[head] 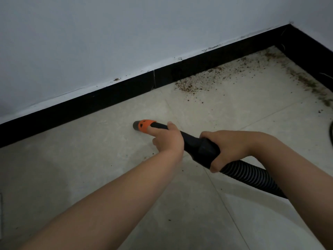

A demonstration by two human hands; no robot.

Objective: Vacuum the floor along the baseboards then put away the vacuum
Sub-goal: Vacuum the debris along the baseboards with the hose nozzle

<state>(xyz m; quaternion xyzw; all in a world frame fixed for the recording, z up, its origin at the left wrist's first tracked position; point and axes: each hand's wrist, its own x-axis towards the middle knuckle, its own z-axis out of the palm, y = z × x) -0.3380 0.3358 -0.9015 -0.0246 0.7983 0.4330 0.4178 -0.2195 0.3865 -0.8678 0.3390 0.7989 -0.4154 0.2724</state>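
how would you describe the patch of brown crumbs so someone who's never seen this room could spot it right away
Find the black baseboard running along the foot of the pale wall and follow it right, toward the corner. The patch of brown crumbs lies on the floor tile right against it, just past the baseboard's vertical seam. It is dense and reddish brown, unlike the greenish dusty streak along the other wall.

A pale tiled floor [90, 177] meets a dark baseboard [90, 103] running from lower left to upper right below a white painted wall [108, 33], which turns a corner at far right. Brown crumbly debris [225, 76] lies on the floor beside the baseboard, toward that corner. Nearer, a black vacuum tube with orange collar [146, 127] points left, its tip near the baseboard. The left hand [166, 139] grips it in front; the right hand [232, 148] is behind, where the ribbed black hose [252, 177] trails right.
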